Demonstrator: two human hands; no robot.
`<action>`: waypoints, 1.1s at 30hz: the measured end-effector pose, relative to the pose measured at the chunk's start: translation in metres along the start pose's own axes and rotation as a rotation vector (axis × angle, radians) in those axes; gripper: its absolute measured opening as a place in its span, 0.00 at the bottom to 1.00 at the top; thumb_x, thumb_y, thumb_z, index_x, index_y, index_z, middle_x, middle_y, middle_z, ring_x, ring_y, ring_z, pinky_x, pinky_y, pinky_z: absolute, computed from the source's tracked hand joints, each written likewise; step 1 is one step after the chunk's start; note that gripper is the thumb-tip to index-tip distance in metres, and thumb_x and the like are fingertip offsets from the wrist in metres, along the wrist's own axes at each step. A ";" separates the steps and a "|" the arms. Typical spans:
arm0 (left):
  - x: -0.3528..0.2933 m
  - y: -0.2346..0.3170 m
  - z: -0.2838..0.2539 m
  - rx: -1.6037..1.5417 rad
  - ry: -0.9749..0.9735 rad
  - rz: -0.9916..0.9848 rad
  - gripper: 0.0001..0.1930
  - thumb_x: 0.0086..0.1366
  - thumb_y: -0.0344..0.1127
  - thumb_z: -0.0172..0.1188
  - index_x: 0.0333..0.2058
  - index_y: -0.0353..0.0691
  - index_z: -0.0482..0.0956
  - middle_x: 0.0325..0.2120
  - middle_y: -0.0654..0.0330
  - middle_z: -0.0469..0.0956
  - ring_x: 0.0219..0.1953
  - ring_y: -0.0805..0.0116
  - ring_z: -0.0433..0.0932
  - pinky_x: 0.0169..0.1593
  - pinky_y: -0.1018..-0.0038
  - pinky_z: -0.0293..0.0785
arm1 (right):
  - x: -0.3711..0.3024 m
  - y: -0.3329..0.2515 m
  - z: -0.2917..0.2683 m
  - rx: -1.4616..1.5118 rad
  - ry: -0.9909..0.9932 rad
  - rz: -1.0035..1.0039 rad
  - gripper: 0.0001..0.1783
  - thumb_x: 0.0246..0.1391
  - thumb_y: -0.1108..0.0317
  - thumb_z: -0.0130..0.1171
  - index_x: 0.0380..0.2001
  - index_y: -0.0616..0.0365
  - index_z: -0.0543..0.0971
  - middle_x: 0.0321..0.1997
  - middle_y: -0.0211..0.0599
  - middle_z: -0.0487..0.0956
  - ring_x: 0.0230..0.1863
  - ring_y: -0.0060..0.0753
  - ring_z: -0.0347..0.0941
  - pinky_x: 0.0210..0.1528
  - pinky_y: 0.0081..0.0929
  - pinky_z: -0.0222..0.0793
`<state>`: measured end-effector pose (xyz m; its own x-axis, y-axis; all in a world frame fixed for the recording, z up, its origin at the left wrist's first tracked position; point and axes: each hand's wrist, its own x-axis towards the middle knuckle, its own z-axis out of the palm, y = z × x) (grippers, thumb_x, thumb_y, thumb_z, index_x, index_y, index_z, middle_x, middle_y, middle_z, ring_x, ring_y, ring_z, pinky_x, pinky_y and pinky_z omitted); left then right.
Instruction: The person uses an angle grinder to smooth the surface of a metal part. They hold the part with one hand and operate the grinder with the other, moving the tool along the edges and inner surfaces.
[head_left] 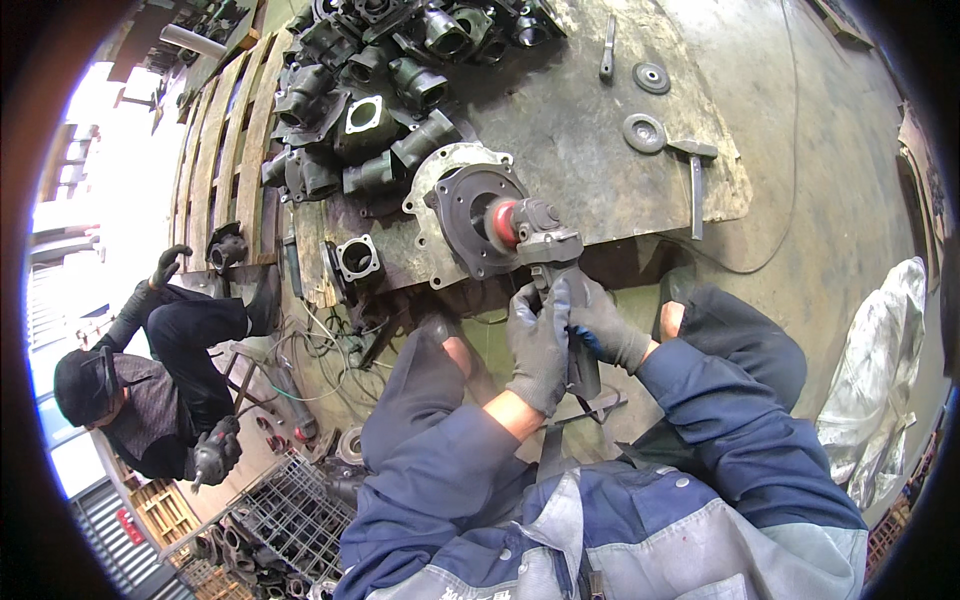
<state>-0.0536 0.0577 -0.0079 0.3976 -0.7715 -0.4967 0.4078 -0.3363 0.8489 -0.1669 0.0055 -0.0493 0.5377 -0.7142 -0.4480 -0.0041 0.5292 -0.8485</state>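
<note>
Both my gloved hands are closed around an angle grinder (552,245). My left hand (538,345) wraps the left side of its body, and my right hand (608,325) grips it from the right. The grinder's red-rimmed disc (503,222) is blurred and lies against the dark round face of a flanged metal casting (470,212). That casting stands near the front edge of the worktable (590,190), its pale, lobed flange showing on the left. Beside it, closer to the edge, rests a smaller casting with a square flange (358,258).
Dark castings (385,110) are heaped at the table's far left. A hammer (697,185), two grinding discs (645,133) and a wrench-like tool (608,48) lie far right. At left a co-worker (160,370) sits holding a power tool. Cables trail near a wire basket (295,510).
</note>
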 end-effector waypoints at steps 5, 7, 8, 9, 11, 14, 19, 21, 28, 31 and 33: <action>0.004 -0.006 0.001 -0.072 0.026 -0.010 0.19 0.75 0.42 0.65 0.53 0.32 0.74 0.45 0.61 0.80 0.45 0.76 0.75 0.50 0.75 0.75 | 0.003 -0.003 0.001 0.069 -0.014 0.019 0.26 0.55 0.70 0.66 0.57 0.58 0.73 0.52 0.33 0.80 0.52 0.25 0.76 0.58 0.30 0.73; 0.001 -0.005 -0.002 -0.015 0.019 0.052 0.20 0.75 0.43 0.65 0.52 0.32 0.74 0.45 0.60 0.80 0.45 0.76 0.75 0.49 0.75 0.75 | 0.002 -0.005 0.004 0.101 -0.069 0.032 0.27 0.56 0.69 0.66 0.59 0.58 0.73 0.52 0.33 0.80 0.52 0.25 0.76 0.58 0.30 0.74; 0.001 -0.003 -0.004 0.026 0.037 0.035 0.20 0.75 0.43 0.65 0.52 0.32 0.74 0.45 0.60 0.80 0.45 0.76 0.75 0.49 0.75 0.75 | 0.002 -0.007 0.006 0.072 -0.027 0.042 0.27 0.56 0.68 0.66 0.59 0.58 0.73 0.52 0.33 0.80 0.51 0.24 0.76 0.58 0.30 0.74; 0.002 -0.001 -0.005 0.054 0.007 0.062 0.20 0.75 0.44 0.65 0.52 0.32 0.74 0.45 0.60 0.80 0.45 0.76 0.75 0.49 0.75 0.74 | 0.003 -0.009 0.009 0.051 0.014 0.041 0.27 0.56 0.68 0.67 0.58 0.59 0.73 0.51 0.33 0.80 0.51 0.24 0.76 0.58 0.30 0.74; 0.008 0.004 -0.005 0.111 -0.030 0.069 0.21 0.75 0.45 0.65 0.52 0.31 0.74 0.45 0.60 0.80 0.45 0.75 0.75 0.49 0.75 0.74 | 0.005 -0.016 0.011 0.081 0.028 0.031 0.27 0.56 0.67 0.67 0.58 0.59 0.73 0.50 0.33 0.80 0.50 0.24 0.76 0.58 0.30 0.74; 0.016 0.011 0.000 -0.013 -0.021 0.025 0.21 0.76 0.45 0.64 0.52 0.31 0.74 0.45 0.60 0.81 0.44 0.76 0.76 0.49 0.76 0.75 | 0.011 -0.031 0.010 0.170 -0.008 0.021 0.25 0.57 0.65 0.65 0.56 0.61 0.74 0.48 0.34 0.80 0.49 0.23 0.75 0.56 0.29 0.74; 0.017 0.023 0.000 -0.056 0.012 0.038 0.22 0.76 0.45 0.64 0.54 0.31 0.74 0.45 0.60 0.80 0.44 0.77 0.76 0.50 0.76 0.75 | 0.015 -0.050 0.017 0.030 -0.015 -0.036 0.22 0.57 0.62 0.65 0.51 0.62 0.76 0.45 0.34 0.80 0.47 0.25 0.74 0.55 0.29 0.73; 0.014 0.023 -0.002 -0.078 -0.018 0.063 0.23 0.76 0.46 0.64 0.54 0.30 0.74 0.45 0.60 0.80 0.45 0.76 0.76 0.50 0.75 0.75 | 0.013 -0.051 0.017 0.039 -0.046 -0.046 0.22 0.56 0.62 0.65 0.50 0.62 0.76 0.45 0.34 0.80 0.47 0.25 0.74 0.55 0.29 0.73; 0.003 0.003 -0.006 0.132 0.080 0.058 0.19 0.76 0.46 0.62 0.54 0.36 0.75 0.45 0.62 0.80 0.45 0.76 0.76 0.50 0.74 0.74 | 0.010 -0.029 0.006 0.016 -0.120 -0.055 0.26 0.58 0.64 0.67 0.57 0.60 0.74 0.50 0.34 0.81 0.50 0.25 0.75 0.56 0.29 0.74; 0.000 -0.002 -0.007 0.057 0.089 0.036 0.22 0.75 0.45 0.65 0.53 0.31 0.73 0.45 0.58 0.79 0.45 0.75 0.74 0.51 0.74 0.74 | 0.008 -0.019 0.004 -0.005 -0.120 -0.082 0.25 0.56 0.68 0.67 0.56 0.60 0.75 0.49 0.33 0.80 0.50 0.24 0.75 0.56 0.30 0.74; -0.003 -0.004 -0.005 0.004 0.066 0.019 0.22 0.75 0.45 0.65 0.53 0.32 0.73 0.45 0.59 0.79 0.45 0.75 0.74 0.50 0.75 0.74 | 0.003 -0.015 0.002 0.042 -0.101 -0.014 0.25 0.54 0.69 0.67 0.56 0.60 0.75 0.48 0.32 0.80 0.49 0.25 0.75 0.55 0.30 0.75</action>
<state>-0.0521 0.0638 -0.0106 0.4587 -0.7407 -0.4909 0.3963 -0.3239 0.8591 -0.1637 -0.0032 -0.0374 0.6198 -0.6732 -0.4034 0.0385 0.5395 -0.8411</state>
